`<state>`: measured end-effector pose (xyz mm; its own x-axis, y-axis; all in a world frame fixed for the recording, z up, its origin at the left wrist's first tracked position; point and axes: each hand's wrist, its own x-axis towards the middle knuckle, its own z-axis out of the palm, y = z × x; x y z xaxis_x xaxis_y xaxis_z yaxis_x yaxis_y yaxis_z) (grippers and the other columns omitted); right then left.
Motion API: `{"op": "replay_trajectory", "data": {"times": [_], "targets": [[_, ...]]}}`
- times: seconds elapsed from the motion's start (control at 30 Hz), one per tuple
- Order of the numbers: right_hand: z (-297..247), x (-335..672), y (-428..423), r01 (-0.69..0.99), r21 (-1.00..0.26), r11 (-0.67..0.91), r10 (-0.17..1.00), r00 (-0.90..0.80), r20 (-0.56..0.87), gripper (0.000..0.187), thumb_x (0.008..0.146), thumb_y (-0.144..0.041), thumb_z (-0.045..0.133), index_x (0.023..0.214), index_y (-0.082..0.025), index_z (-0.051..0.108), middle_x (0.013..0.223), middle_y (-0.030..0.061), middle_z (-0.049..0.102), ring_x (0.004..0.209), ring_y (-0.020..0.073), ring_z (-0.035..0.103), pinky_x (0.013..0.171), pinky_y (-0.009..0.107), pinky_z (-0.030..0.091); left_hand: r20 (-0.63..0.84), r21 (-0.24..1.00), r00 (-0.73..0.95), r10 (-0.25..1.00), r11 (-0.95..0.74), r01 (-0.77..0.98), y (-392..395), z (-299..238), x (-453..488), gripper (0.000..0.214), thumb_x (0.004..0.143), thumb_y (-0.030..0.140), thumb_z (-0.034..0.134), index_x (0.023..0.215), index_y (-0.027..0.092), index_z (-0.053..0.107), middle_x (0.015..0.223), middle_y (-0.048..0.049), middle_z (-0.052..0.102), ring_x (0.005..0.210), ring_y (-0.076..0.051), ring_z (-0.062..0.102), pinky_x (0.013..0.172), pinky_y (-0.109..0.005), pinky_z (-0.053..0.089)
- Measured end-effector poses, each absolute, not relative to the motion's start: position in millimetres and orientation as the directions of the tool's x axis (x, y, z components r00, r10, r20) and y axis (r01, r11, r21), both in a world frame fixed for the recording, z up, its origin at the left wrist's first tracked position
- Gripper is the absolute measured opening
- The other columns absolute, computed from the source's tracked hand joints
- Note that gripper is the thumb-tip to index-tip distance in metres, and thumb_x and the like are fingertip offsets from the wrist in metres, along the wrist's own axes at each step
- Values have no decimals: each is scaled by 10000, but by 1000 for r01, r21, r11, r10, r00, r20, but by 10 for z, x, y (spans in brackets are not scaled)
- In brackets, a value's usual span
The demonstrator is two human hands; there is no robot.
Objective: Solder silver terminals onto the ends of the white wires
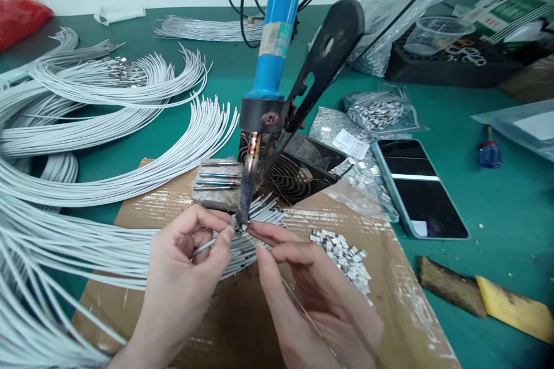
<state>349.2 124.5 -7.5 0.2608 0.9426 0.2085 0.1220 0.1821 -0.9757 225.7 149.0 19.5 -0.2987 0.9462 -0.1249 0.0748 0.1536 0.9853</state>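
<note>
Under the blue-handled soldering iron (277, 17), my left hand (184, 268) pinches a white cable (203, 245), its end close to the dark iron tip (246, 193). My right hand (315, 294) grips a thin solder wire (298, 302), which runs from the tip back across the palm. A tiny white piece (244, 227) sits at the tip; whether it is joined to the cable I cannot tell. Loose white cables (108, 248) lie behind and beside my left hand. Right of my right hand is a pile of small white-and-metal connectors (344, 259).
A black stand (329, 46) props the iron over the cardboard (242, 323), with a fan (288, 176) behind. More cable bundles (130, 121) fill the left. A phone (422, 190), bagged parts (376, 109), a small screwdriver (489, 150) and a yellow sponge (515, 305) lie to the right.
</note>
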Motion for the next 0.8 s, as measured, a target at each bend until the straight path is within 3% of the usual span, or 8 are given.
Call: {"op": "replay_trajectory", "data": {"times": [0.33,0.6,0.8], "targets": [[-90,3478,1241,118,-974,192,938,271,218,154,932,-139,723,824,-233,667,1058,23,803,953,162,772,835,229,604,-126,986,-306,944,153,67,1485,177,2261,114,755,145,761,666,185,702,791,-19,796,687,-109,721,600,-129,541],[-88,3487,1241,97,-982,165,941,284,186,135,918,-145,741,822,-225,692,1050,64,805,964,213,777,835,306,627,-146,985,-280,949,165,45,1466,199,2254,124,761,126,759,668,188,704,806,-21,794,739,-122,741,644,-132,558],[-100,3461,1252,88,-978,188,931,302,206,156,909,-114,740,819,-233,696,1040,24,805,957,180,772,848,269,607,-126,988,-297,947,147,50,1474,188,2263,113,752,141,761,666,189,707,792,-21,783,714,-124,730,623,-142,554]]}}
